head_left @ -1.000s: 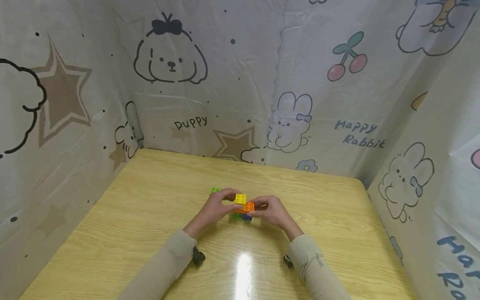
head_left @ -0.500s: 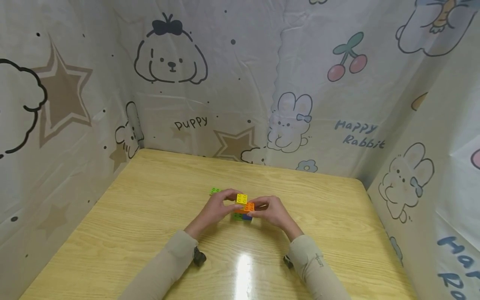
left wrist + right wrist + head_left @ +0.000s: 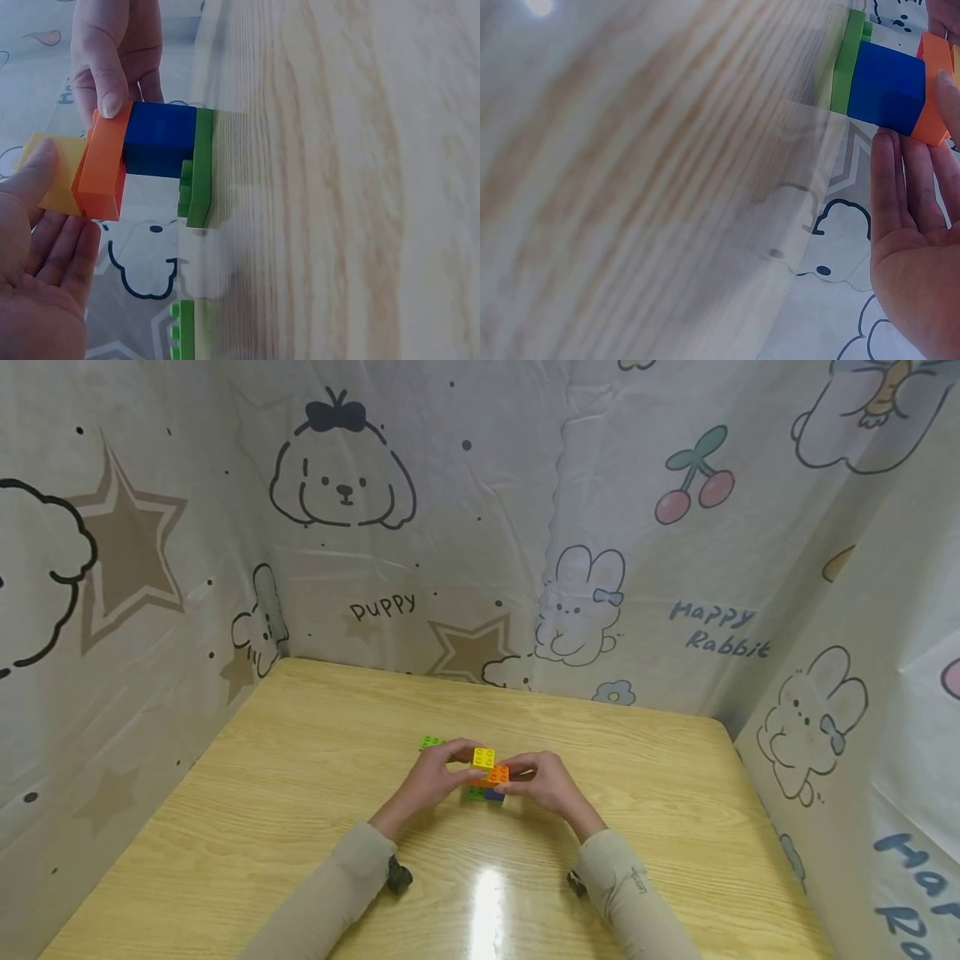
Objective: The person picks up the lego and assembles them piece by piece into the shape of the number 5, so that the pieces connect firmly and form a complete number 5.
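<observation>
A small stack of toy bricks stands on the table between the two hands. At its base is a green plate (image 3: 201, 172), with a blue brick (image 3: 161, 139) on one end of it. An orange brick (image 3: 500, 774) lies across the blue one and overhangs toward the left. On the orange brick's left part is a yellow brick (image 3: 483, 758), slightly tilted in the left wrist view; whether its studs are engaged I cannot tell. My left hand (image 3: 431, 772) pinches the yellow brick between thumb and fingers. My right hand (image 3: 546, 783) holds the orange brick's right end.
Behind the left hand, another green plate (image 3: 431, 742) lies flat on the wooden table (image 3: 637, 777), partly hidden. Printed cloth (image 3: 480, 527) hangs along the table's back and sides. A black wrist device (image 3: 398, 876) sits at the left cuff.
The yellow brick and my left hand have shifted very slightly to the right over the orange brick. The right hand and the lower bricks have stayed in place.
</observation>
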{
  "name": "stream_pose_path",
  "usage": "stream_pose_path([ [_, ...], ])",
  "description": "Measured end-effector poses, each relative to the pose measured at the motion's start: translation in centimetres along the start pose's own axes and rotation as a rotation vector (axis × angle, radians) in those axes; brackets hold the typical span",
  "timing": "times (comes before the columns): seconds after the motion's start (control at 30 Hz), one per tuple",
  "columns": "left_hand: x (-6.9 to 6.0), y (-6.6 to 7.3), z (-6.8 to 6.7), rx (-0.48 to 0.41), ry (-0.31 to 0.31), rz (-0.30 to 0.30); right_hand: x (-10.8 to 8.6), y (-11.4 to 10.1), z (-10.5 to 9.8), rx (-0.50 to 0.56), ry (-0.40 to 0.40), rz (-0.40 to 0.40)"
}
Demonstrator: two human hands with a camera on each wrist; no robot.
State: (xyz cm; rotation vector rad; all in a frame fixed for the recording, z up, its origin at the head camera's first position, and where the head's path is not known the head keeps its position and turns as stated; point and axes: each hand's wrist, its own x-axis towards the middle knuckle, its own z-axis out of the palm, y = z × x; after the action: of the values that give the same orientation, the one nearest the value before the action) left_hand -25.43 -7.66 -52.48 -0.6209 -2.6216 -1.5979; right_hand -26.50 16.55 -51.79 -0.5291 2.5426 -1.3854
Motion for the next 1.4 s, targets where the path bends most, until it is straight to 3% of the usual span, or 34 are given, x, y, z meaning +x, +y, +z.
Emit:
stream_pose_path([
  [0.43, -0.18, -0.13, -0.27, -0.005, -0.017, -0.013, 0.09, 0.17, 0.05, -0.002, 0.008, 0.031],
  [1.2, -0.29, -0.33, -0.05, -0.003, 0.009, -0.036, 0.21, 0.02, 0.08, -0.020, 0.012, 0.004],
  [1.4, -0.34, -0.32, 0.01, -0.001, 0.010, -0.038, 0.19, 0.04, 0.12, -0.016, 0.007, 0.027],
])
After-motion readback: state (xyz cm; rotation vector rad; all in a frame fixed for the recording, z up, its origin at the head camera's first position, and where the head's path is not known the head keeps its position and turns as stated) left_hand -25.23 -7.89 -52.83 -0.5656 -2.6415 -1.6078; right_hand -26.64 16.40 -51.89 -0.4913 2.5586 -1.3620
